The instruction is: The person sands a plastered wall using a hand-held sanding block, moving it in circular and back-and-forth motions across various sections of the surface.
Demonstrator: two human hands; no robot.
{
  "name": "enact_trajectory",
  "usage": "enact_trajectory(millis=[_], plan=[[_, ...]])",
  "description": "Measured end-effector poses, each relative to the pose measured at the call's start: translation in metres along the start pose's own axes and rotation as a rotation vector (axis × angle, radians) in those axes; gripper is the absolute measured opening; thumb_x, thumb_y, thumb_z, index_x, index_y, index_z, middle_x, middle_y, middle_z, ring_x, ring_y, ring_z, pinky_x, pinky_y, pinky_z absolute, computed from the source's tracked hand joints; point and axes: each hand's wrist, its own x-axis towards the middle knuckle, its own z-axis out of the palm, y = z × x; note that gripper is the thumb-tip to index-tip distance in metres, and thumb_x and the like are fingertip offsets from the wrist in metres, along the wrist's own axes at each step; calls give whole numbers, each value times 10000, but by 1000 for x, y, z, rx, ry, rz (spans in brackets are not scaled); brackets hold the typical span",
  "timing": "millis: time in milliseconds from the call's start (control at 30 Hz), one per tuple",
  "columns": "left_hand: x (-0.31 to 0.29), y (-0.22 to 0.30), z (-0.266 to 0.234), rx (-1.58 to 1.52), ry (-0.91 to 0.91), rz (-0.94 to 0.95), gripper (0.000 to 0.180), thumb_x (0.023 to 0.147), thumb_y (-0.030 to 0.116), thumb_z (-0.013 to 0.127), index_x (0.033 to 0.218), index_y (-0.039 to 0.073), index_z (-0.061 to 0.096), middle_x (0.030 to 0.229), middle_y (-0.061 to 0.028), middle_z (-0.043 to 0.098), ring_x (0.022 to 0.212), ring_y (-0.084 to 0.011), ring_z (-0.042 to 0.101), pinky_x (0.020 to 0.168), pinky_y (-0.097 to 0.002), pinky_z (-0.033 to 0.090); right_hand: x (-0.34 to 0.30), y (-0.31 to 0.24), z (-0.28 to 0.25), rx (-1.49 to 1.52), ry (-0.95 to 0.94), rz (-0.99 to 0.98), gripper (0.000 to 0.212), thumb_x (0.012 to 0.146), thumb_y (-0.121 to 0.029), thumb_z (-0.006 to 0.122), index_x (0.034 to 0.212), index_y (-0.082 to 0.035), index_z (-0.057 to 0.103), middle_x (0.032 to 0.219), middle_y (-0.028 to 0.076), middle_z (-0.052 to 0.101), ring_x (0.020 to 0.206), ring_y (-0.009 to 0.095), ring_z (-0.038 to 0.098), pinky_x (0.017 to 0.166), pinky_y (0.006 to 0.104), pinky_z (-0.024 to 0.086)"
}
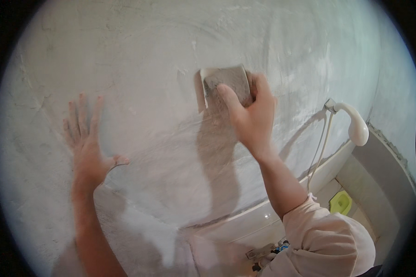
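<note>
My right hand (pixel 256 117) grips a flat, roughly rectangular pad (pixel 231 83) near the middle of the wall. Its face is grey and dusty, with a pale edge that curls at the left; it could be folded sandpaper, but I cannot tell. The thumb presses on the face, while the other fingers wrap around the right edge. Behind it, the grey plastered wall (pixel 148 60) shows streaks and whitish smears. To the left, my left hand (pixel 87 147) lies against the wall with fingers spread and thumb stretched out, holding nothing.
At the right, a white shower head (pixel 357 127) hangs from a wall bracket (pixel 330 105), its hose running down. Below are pale wall tiles (pixel 249 226), a yellow-green squat toilet pan (pixel 340 202) and a small tap with a blue part (pixel 280 247). A side wall (pixel 397 92) meets this one.
</note>
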Motion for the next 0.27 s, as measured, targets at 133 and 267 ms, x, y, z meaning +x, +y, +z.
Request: enact_trajectory(millis=[133, 267], plan=[[-1, -12, 6, 24, 53, 12, 1652, 333, 722, 856, 1759, 259, 163, 1834, -126, 67, 1690, -347, -5, 1361, -604, -9, -52, 29, -18, -172, 101, 1, 347, 902, -215, 868, 1074, 24, 685, 910, 131, 742, 830, 241, 673, 802, 396, 533], [0, -2, 4, 33, -22, 12, 1526, 502, 839, 792, 1762, 264, 150, 1837, -136, 38, 1684, -397, -8, 1334, -661, -28, -47, 34, -17, -124, 219, 92, 375, 924, -285, 861, 1118, -18, 685, 986, 100, 757, 1018, 276, 631, 1014, 449, 435]])
